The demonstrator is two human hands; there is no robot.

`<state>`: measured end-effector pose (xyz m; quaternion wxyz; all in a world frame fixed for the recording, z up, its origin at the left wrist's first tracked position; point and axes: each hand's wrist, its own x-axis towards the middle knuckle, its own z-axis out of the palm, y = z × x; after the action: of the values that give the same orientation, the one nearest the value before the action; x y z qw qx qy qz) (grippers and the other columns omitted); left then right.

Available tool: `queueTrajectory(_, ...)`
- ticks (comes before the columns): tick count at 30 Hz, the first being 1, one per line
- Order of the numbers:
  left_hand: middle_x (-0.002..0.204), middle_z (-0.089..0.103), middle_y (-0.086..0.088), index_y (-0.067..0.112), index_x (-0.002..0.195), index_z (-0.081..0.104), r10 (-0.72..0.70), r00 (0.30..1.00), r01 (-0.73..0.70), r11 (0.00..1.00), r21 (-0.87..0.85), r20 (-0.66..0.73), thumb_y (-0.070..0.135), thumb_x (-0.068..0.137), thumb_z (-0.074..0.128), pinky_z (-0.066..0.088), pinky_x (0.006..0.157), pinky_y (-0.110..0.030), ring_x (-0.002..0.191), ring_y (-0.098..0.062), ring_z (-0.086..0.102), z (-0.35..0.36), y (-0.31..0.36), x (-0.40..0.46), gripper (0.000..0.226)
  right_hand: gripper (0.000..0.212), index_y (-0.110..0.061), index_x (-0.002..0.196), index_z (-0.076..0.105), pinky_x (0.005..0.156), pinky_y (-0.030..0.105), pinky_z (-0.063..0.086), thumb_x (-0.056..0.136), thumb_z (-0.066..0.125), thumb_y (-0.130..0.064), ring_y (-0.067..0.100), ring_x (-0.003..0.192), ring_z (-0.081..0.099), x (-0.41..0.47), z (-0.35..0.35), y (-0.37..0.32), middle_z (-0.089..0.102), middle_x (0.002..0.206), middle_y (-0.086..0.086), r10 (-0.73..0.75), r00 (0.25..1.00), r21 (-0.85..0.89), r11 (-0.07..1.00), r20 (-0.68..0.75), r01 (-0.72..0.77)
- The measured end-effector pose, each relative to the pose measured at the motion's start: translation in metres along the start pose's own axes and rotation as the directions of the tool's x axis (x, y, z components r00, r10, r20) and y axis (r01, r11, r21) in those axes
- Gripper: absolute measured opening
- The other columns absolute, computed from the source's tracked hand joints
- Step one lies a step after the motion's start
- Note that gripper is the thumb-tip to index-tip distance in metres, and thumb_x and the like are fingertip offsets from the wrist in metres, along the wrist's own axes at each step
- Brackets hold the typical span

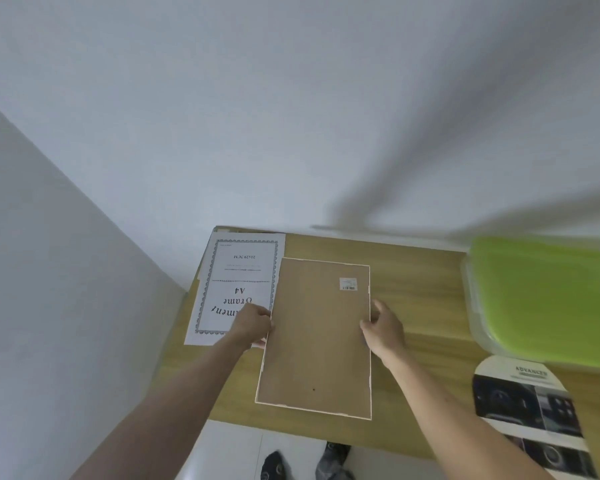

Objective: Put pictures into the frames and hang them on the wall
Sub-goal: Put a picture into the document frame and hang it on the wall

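Nearest the camera, two shoes (pixel 305 462) stand on the pale floor just under the front edge of the wooden tabletop (pixel 423 306). On the tabletop the frame (pixel 316 337) lies face down, its brown backing board up and a thin white rim showing all round, with a small barcode sticker (pixel 348 284) near its far right corner. The left hand (pixel 252 322) rests at the frame's left edge, fingers curled against the rim; whether they pinch it or only press on it cannot be told. The right hand (pixel 383 329) is at the right edge, fingers loosely bent, tips touching the board just inside the rim. The step in hand looks like opening the back, so the sensible way is to steady one side flat while working the edge tabs loose one at a time, then lifting the board straight up so nothing under it shifts. To the right lies a printed leaflet (pixel 530 407) with dark photos, and beyond it a clear box with a green lid (pixel 548 299). On the left, partly under the frame's edge, sits the printed A4 insert sheet (pixel 238 282), reaching the tabletop's far corner. Behind everything rises the bare white wall (pixel 291 116), where the frames are meant to hang.
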<state>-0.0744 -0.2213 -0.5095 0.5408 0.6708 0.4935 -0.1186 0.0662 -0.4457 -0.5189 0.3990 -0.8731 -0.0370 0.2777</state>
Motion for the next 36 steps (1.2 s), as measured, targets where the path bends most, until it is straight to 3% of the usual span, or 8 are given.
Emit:
queueTrajectory(6, 0.078, 0.065, -0.012, -0.005, 0.089, 0.071, -0.038, 0.999, 0.038, 0.999, 0.013, -0.033, -0.007, 0.083, 0.05, 0.062, 0.064, -0.041, 0.07, -0.023, 0.063, -0.005, -0.009, 0.015, 0.022, 0.037, -0.017, 0.119, 0.063, 0.067, 0.032, 0.055, 0.089, 0.051, 0.001, 0.023, 0.083, 0.069, 0.018, 0.02, 0.011, 0.072, 0.097, -0.001, 0.003, 1.0, 0.022, 1.0, -0.016, -0.002)
queueTrajectory(12, 0.089, 0.073, -0.012, 0.011, 0.083, 0.074, -0.028, 0.996, 0.03, 0.999, 0.021, -0.079, -0.003, 0.084, 0.058, 0.062, 0.07, -0.045, 0.083, -0.028, 0.07, -0.009, -0.012, 0.018, 0.021, 0.044, -0.021, 0.107, 0.068, 0.073, 0.041, 0.058, 0.082, 0.041, 0.004, 0.027, 0.085, 0.071, 0.02, 0.028, 0.016, 0.072, 0.096, -0.005, -0.043, 0.999, 0.001, 0.999, -0.033, 0.043)
queueTrajectory(18, 0.09, 0.075, -0.007, 0.012, 0.084, 0.078, 0.077, 0.963, -0.046, 0.991, 0.127, -0.257, 0.001, 0.079, 0.059, 0.062, 0.063, -0.041, 0.068, -0.026, 0.071, 0.001, -0.023, 0.02, 0.022, 0.023, -0.009, 0.11, 0.067, 0.085, 0.031, 0.047, 0.092, 0.053, -0.007, 0.024, 0.097, 0.061, 0.002, 0.03, 0.025, 0.065, 0.102, 0.009, -0.148, 0.988, -0.249, 0.959, -0.044, 0.133)
queueTrajectory(24, 0.116, 0.071, -0.006, 0.014, 0.117, 0.071, 0.2, 0.927, -0.109, 0.953, 0.283, -0.318, 0.01, 0.085, 0.055, 0.05, 0.088, -0.032, 0.104, -0.029, 0.066, 0.013, -0.024, 0.003, 0.036, 0.026, -0.011, 0.073, 0.07, 0.067, 0.029, 0.043, 0.09, 0.052, -0.007, 0.029, 0.081, 0.062, -0.014, 0.04, 0.026, 0.066, 0.079, 0.012, -0.076, 0.996, -0.309, 0.949, -0.044, 0.058)
queueTrajectory(27, 0.107, 0.071, -0.011, 0.008, 0.09, 0.073, 0.255, 0.929, -0.157, 0.928, 0.338, -0.268, 0.008, 0.089, 0.052, 0.045, 0.073, -0.031, 0.095, -0.033, 0.064, 0.017, -0.026, -0.003, 0.022, 0.035, -0.014, 0.05, 0.042, 0.052, 0.031, 0.034, 0.081, 0.05, -0.001, 0.03, 0.059, 0.045, -0.023, 0.045, 0.013, 0.047, 0.056, 0.007, -0.007, 0.996, -0.301, 0.954, -0.089, -0.02)
queueTrajectory(30, 0.072, 0.058, -0.016, 0.015, 0.053, 0.051, 0.245, 0.941, -0.145, 0.917, 0.373, -0.235, 0.004, 0.084, 0.049, 0.034, 0.056, -0.028, 0.07, -0.04, 0.055, 0.015, -0.029, -0.001, 0.032, 0.035, -0.012, 0.047, 0.046, 0.053, 0.033, 0.036, 0.079, 0.052, 0.0, 0.034, 0.063, 0.049, -0.027, 0.048, 0.004, 0.05, 0.055, 0.006, 0.103, 0.99, -0.203, 0.972, -0.1, -0.121)
queueTrajectory(34, 0.058, 0.043, -0.004, 0.011, 0.051, 0.046, 0.246, 0.947, -0.146, 0.902, 0.405, -0.207, 0.005, 0.08, 0.048, 0.03, 0.052, -0.027, 0.06, -0.028, 0.041, 0.01, -0.034, 0.004, 0.03, 0.016, 0.002, 0.092, 0.075, 0.083, 0.037, 0.053, 0.086, 0.066, -0.009, 0.034, 0.103, 0.066, -0.021, 0.044, 0.005, 0.074, 0.105, 0.016, 0.173, 0.979, -0.045, 0.983, -0.103, -0.178)
queueTrajectory(36, 0.066, 0.053, -0.006, 0.011, 0.059, 0.055, 0.254, 0.946, -0.152, 0.897, 0.416, -0.203, 0.008, 0.083, 0.049, 0.033, 0.052, -0.026, 0.062, -0.027, 0.048, 0.01, -0.038, 0.005, 0.025, 0.008, -0.003, 0.088, 0.075, 0.079, 0.032, 0.052, 0.086, 0.068, -0.007, 0.027, 0.094, 0.065, -0.022, 0.04, 0.006, 0.072, 0.098, 0.012, 0.188, 0.979, 0.031, 0.982, -0.083, -0.186)
